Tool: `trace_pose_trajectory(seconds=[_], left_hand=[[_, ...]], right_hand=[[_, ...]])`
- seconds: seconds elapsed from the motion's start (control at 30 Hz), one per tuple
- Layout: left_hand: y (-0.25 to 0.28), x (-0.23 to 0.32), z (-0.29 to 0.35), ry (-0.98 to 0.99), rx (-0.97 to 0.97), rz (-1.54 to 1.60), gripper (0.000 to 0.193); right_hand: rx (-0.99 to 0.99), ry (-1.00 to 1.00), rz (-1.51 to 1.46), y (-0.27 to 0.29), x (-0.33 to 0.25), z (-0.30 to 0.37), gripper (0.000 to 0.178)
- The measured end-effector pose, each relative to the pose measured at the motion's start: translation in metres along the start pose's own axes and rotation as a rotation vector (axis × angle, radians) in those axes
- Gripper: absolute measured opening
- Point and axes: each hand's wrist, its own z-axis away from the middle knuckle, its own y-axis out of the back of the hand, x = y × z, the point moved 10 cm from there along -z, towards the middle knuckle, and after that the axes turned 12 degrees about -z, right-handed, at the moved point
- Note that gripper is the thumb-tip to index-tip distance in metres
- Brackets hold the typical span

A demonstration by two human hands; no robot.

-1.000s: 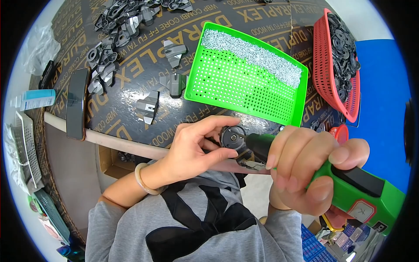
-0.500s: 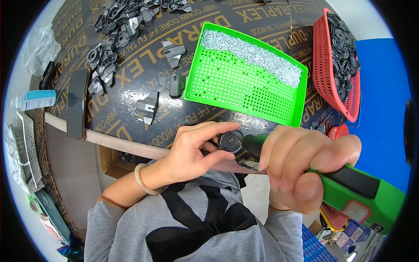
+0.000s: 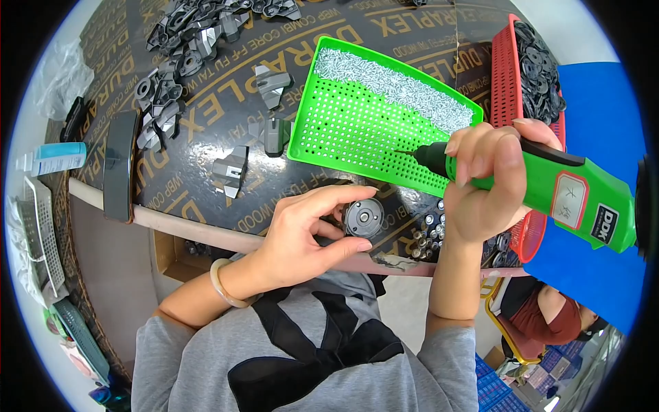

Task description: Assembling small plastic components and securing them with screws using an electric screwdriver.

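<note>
My left hand (image 3: 296,233) is curled around a round black plastic part (image 3: 364,218) with a hole at its centre, gripping its rim between thumb and fingers near the table's front edge. In my right hand (image 3: 484,172) is a green and black electric screwdriver (image 3: 596,196). Its bit points left, above the green perforated tray (image 3: 343,130) and apart from the round part. Small silver screws (image 3: 395,86) lie heaped along the far side of that tray. Three dark angular parts, one of them a winged piece (image 3: 230,172), lie to the tray's left.
A red basket (image 3: 504,75) full of black round parts stands at the right. Small metal pieces (image 3: 430,230) lie beside my right wrist. More black parts (image 3: 189,41) are piled at the far left, near a phone (image 3: 122,165) and a blue bottle (image 3: 60,158). Another person (image 3: 552,316) is at lower right.
My right hand has lifted the screwdriver off the round part and moved it up and right, over the tray. My left hand keeps the round part in nearly the same place.
</note>
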Motion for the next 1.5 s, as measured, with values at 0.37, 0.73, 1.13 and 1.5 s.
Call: trace_pose_trajectory(seconds=[0.37, 0.73, 1.13, 1.5], left_hand=[[0.001, 0.006, -0.001, -0.008, -0.006, 0.002, 0.053], [0.006, 0.001, 0.003, 0.02, 0.024, -0.019, 0.054], [0.002, -0.007, 0.004, 0.035, 0.052, 0.026, 0.053], [0.003, -0.009, 0.005, 0.045, 0.076, 0.046, 0.054]], right_hand=[[-0.002, 0.019, -0.002, 0.001, 0.003, 0.002, 0.029], [-0.292, -0.08, -0.15, -0.029, -0.034, 0.011, 0.023], [-0.303, -0.16, -0.212, -0.06, -0.049, 0.053, 0.034], [-0.469, -0.226, -0.172, -0.071, -0.044, 0.052, 0.029]])
